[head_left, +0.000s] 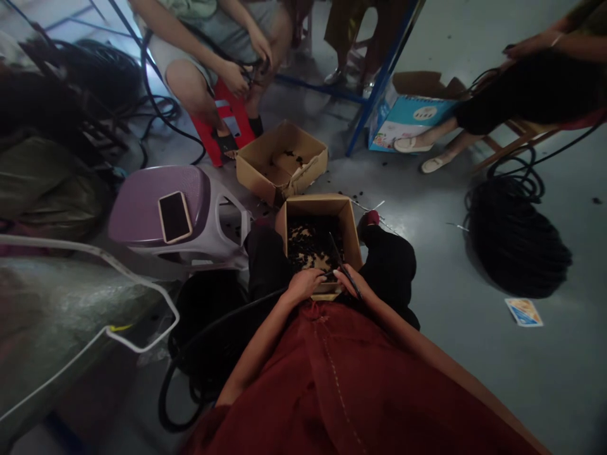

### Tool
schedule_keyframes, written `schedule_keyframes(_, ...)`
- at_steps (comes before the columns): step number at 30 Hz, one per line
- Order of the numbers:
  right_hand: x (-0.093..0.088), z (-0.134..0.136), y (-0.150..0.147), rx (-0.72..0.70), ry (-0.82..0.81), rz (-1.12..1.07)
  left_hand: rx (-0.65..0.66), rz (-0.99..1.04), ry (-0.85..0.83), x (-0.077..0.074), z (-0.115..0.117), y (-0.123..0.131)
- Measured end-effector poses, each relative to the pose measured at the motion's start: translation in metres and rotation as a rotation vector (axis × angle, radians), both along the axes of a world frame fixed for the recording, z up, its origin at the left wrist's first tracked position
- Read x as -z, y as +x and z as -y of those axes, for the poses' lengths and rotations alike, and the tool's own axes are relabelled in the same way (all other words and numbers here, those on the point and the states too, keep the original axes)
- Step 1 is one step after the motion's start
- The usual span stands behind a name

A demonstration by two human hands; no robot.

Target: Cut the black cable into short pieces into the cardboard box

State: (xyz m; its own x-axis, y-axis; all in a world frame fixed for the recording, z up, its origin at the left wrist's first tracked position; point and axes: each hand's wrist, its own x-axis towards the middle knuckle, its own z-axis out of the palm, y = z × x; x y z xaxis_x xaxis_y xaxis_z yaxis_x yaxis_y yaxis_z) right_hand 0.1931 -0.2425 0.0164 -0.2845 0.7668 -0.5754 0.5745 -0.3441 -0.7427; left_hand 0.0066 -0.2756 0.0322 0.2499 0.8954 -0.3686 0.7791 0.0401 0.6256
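My left hand (pixel 306 285) is closed at the near edge of an open cardboard box (pixel 351 221) between my legs. It pinches the end of a black rubber strip (pixel 253 303), which runs back under my left forearm. Close beside it, my right hand (pixel 349 282) is closed around dark scissors (pixel 336 248), whose blade points up over the box. The fingertips of both hands nearly meet. Small black cut pieces (pixel 308 237) lie scattered inside the box. Where exactly the strip ends between the fingers is too small to make out.
Beyond the box stands a second cardboard box (pixel 258 177). A purple stool (pixel 137 202) with a phone (pixel 174 217) is at left. A black coil (pixel 516 243) lies right. Co-workers sit ahead, near a blue box (pixel 408 114). Black tubing (pixel 203 328) fills the floor at my left.
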Motion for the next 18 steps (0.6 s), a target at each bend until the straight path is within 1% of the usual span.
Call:
schedule_keyframes(4,0.003,0.002,-0.006,0.043,0.013,-0.161,0.018,-0.015,-0.015,-0.01,0.007,0.003)
schedule_keyframes(10,0.006,0.006,-0.006,0.086,0.043,-0.18,0.036,-0.048,-0.034,-0.021,0.013,0.006)
schedule_keyframes(16,0.001,0.004,-0.009,0.216,-0.06,-0.29,0.058,-0.047,-0.017,-0.026,0.015,0.01)
schedule_keyframes(18,-0.001,0.002,-0.009,0.247,-0.07,-0.307,0.071,-0.057,-0.017,-0.028,0.014,0.011)
